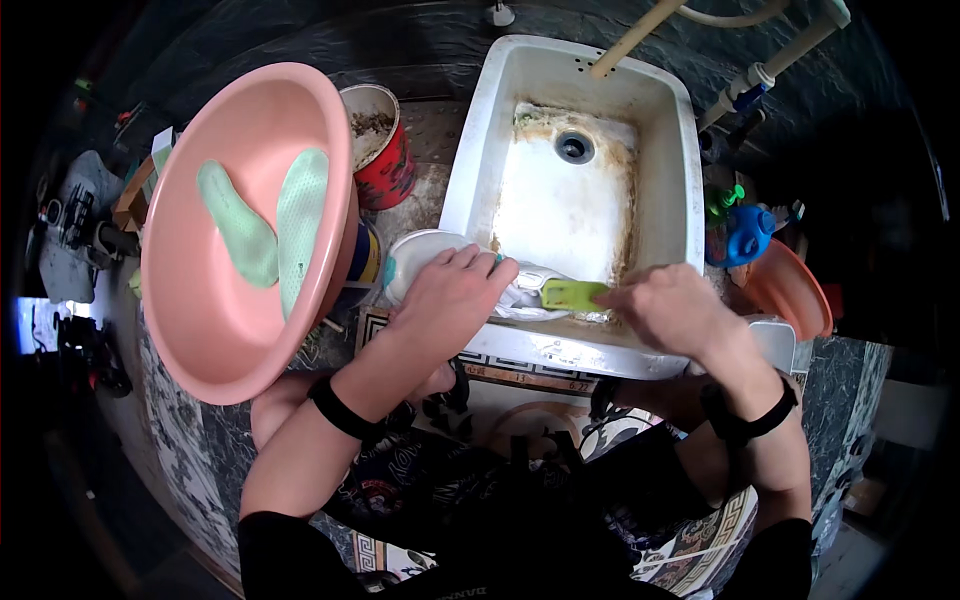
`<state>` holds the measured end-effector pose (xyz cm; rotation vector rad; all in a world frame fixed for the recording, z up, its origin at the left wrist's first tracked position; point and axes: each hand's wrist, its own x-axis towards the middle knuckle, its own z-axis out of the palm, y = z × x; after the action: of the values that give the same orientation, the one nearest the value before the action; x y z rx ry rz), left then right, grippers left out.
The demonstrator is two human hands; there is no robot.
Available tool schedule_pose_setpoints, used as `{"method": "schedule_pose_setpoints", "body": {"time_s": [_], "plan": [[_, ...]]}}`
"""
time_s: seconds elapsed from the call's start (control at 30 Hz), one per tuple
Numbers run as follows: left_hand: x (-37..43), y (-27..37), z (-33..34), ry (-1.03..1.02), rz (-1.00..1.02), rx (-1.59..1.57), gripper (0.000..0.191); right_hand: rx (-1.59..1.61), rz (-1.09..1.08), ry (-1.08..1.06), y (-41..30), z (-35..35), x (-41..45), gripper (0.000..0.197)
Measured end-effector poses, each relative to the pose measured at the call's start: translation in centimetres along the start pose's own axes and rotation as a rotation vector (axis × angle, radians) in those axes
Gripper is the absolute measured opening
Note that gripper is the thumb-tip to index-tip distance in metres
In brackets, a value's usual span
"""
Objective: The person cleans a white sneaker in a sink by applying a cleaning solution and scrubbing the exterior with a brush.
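Observation:
My left hand (pixel 461 289) grips a white shoe (pixel 427 251) with teal accents, lying across the near left rim of the white sink (pixel 570 217). The shoe's far part, with its white upper and laces, reaches into the basin. My right hand (pixel 667 307), slightly blurred, is closed on the handle of a lime-green brush (pixel 574 295). The brush head lies against the shoe's upper; its bristles are hidden. Two pale green insoles (pixel 238 225) rest inside a tilted pink plastic basin (pixel 180 300) at the left.
A red bucket (pixel 386 169) with a dirty inside stands between basin and sink. Right of the sink are a blue plastic jug (pixel 742 234) and an orange basin (pixel 787 289). A beige pipe (pixel 634 37) hangs over the sink's far end, above the drain (pixel 574 147).

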<state>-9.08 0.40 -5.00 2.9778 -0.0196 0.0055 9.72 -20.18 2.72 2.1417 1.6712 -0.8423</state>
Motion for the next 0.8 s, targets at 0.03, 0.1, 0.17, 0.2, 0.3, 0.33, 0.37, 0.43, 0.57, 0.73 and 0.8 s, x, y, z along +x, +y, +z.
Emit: {"method": "schedule_pose_setpoints", "body": {"time_s": [0.03, 0.1, 0.17, 0.2, 0.3, 0.33, 0.37, 0.43, 0.57, 0.73, 0.8], "plan": [[0.2, 0.0, -0.2, -0.031, 0.002, -0.033, 0.037, 0.006, -0.031, 0.036, -0.6, 0.3, -0.2, 0.043], [0.3, 0.2, 0.0, 0.009, 0.023, -0.003, 0.036, -0.068, -0.136, 0.169, -1.0, 3.1, 0.8, 0.048], [0.6, 0.4, -0.1, 0.052, 0.049, 0.022, 0.034, -0.099, -0.21, 0.343, -1.8, 5.0, 2.2, 0.052], [0.7, 0.4, -0.4, 0.017, 0.047, -0.005, 0.032, -0.1, -0.203, 0.343, -2.0, 5.2, 2.5, 0.052], [0.7, 0.6, -1.2, -0.033, 0.024, -0.052, 0.028, -0.011, -0.116, 0.388, -1.8, 5.7, 2.9, 0.048], [0.7, 0.5, -1.5, -0.051, -0.004, -0.069, 0.026, 0.006, -0.035, 0.368, -1.3, 5.9, 3.0, 0.043], [0.7, 0.4, -1.9, -0.047, -0.003, -0.067, 0.026, 0.023, 0.045, 0.348, -0.7, 6.3, 3.0, 0.039], [0.8, 0.0, -2.6, -0.101, -0.058, -0.194, 0.024, 0.007, 0.076, 0.39, 0.5, 6.4, 2.9, 0.026], [0.5, -0.3, -3.3, -0.142, -0.061, -0.159, 0.026, -0.089, 0.155, 0.317, 1.9, 5.1, 3.0, 0.025], [0.4, -0.2, -4.8, -0.111, -0.088, -0.412, 0.017, -0.1, -0.029, 0.388, 0.4, 5.3, 4.3, 0.027], [-0.2, 0.0, -4.6, -0.07, -0.058, -0.427, 0.017, -0.121, -0.076, 0.342, -1.0, 5.1, 4.8, 0.033]]}}
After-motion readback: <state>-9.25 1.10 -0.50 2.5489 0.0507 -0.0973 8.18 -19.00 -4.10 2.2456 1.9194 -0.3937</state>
